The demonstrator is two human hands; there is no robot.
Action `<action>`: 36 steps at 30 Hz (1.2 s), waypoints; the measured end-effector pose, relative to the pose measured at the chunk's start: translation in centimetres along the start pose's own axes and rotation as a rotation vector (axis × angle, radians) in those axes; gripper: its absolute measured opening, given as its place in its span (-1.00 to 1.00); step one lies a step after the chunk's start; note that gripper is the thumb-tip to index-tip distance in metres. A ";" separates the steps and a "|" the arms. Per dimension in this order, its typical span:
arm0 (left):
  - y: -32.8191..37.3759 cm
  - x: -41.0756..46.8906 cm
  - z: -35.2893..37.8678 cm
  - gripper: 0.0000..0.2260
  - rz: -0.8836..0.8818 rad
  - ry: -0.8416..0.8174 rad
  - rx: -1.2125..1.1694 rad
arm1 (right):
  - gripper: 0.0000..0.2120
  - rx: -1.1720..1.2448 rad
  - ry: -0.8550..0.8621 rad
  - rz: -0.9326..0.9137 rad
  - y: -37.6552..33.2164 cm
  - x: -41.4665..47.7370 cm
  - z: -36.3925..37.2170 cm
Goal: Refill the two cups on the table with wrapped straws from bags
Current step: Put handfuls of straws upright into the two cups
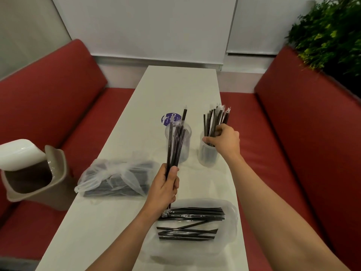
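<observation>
Two clear plastic cups stand on the white table. The left cup holds one or two black wrapped straws. The right cup holds a bunch of straws; my right hand is at its rim, fingers curled round that bunch. My left hand grips an upright bundle of wrapped straws in front of the left cup. An open clear bag with several black straws lies near me. A second, knotted bag of straws lies to the left.
Red padded benches flank the table on both sides. A beige bin with a white swing lid sits on the left bench. A purple round sticker lies behind the left cup. A green plant stands at the back right.
</observation>
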State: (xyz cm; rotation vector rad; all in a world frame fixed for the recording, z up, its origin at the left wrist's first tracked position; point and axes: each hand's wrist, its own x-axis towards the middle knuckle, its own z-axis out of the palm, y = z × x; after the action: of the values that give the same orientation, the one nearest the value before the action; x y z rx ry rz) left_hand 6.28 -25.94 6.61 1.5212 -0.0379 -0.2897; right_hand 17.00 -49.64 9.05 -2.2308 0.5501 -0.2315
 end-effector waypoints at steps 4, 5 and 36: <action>-0.1 -0.2 0.0 -0.64 -0.012 -0.010 0.007 | -0.42 0.051 0.089 -0.006 0.5 0.0 -0.2; 0.0 -0.2 0.0 -0.63 -0.012 -0.011 0.007 | -0.46 0.062 0.118 -0.015 0.6 0.0 -0.2; -0.3 -3.4 1.1 -0.84 0.060 -0.079 0.083 | -0.87 0.529 -0.461 -0.079 -2.9 -14.3 -0.6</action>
State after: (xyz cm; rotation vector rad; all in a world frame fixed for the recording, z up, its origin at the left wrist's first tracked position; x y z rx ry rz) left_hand 2.69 -26.27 6.88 1.5871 -0.1601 -0.3033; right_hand 4.98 -41.78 11.80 -1.7094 0.1249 0.0938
